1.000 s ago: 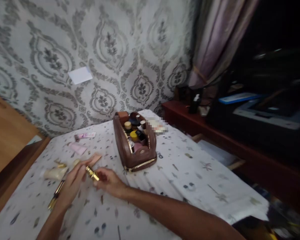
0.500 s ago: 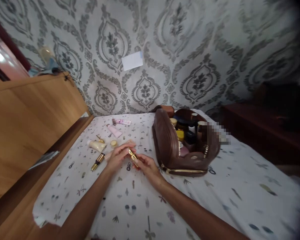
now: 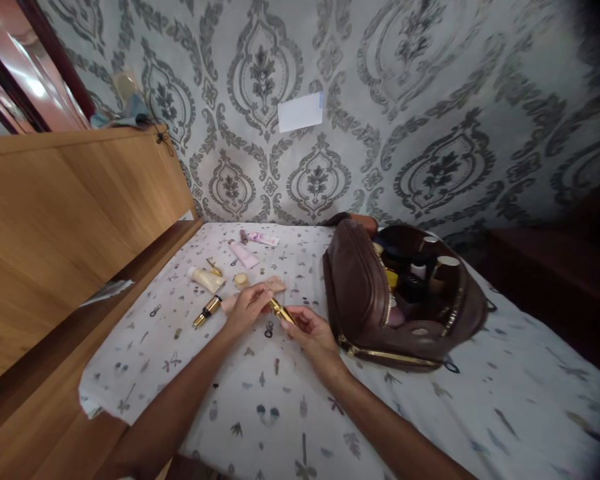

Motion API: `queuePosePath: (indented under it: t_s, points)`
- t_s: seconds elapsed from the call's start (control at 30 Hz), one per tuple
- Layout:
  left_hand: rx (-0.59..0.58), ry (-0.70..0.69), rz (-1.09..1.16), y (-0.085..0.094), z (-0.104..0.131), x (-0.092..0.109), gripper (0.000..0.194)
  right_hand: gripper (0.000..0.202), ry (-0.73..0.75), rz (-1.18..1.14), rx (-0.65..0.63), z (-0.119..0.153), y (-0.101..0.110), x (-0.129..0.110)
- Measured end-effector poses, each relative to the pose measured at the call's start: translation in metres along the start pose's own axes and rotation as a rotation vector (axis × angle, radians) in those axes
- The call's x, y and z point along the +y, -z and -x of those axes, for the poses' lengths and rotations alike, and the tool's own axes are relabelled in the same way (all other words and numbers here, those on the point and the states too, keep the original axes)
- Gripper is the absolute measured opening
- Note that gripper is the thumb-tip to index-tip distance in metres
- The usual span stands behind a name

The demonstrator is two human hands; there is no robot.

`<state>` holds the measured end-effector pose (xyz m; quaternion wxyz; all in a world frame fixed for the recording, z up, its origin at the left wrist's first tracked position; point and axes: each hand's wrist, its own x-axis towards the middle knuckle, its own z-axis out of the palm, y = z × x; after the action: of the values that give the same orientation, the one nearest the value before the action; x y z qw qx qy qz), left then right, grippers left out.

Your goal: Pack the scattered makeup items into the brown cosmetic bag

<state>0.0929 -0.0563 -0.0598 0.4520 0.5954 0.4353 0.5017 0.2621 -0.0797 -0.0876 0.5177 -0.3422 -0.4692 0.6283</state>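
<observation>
My right hand (image 3: 316,339) grips the lower end of a slim gold cosmetic tube (image 3: 281,311), which slants above the patterned cloth. At the tube's upper end, the fingertips of my left hand (image 3: 250,308) are closed. Just past my left hand lies a pale pink tube (image 3: 276,285), partly covered by the fingers. A gold-and-black cosmetic tube (image 3: 207,311) rests to the left, near a cream-coloured tube (image 3: 207,279) and a small round cream-coloured lid or pot (image 3: 241,280). Farther back are a pink tube (image 3: 243,254) and a white-and-pink tube (image 3: 263,239).
An unzipped brown leather bag (image 3: 357,280) packed with bottles and jars stands to the right. A wooden panel (image 3: 80,220) borders the left side. Behind the cloth-covered surface (image 3: 260,433) rises a patterned wall with a white card (image 3: 301,112) on it.
The camera view has shifted, so the bag and tubes appear farther right. Both hands stay at the gold tube, which now shows a longer, smoother gold side.
</observation>
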Motion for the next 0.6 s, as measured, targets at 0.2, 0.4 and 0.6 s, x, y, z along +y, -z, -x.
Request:
queuePosePath:
  t_s: [0.2, 0.4, 0.6]
  points:
    - [-0.145, 0.017, -0.067, 0.003, 0.005, 0.016, 0.049, 0.042, 0.007, -0.018, 0.026, -0.003, 0.002, 0.005]
    - [-0.066, 0.019, -0.169, 0.003, 0.005, 0.011, 0.036, 0.037, -0.007, -0.042, 0.006, 0.001, -0.001, 0.005]
    - [-0.071, 0.043, -0.194, 0.006, 0.005, 0.007, 0.038, 0.034, 0.0, -0.035, -0.007, 0.001, 0.0, 0.007]
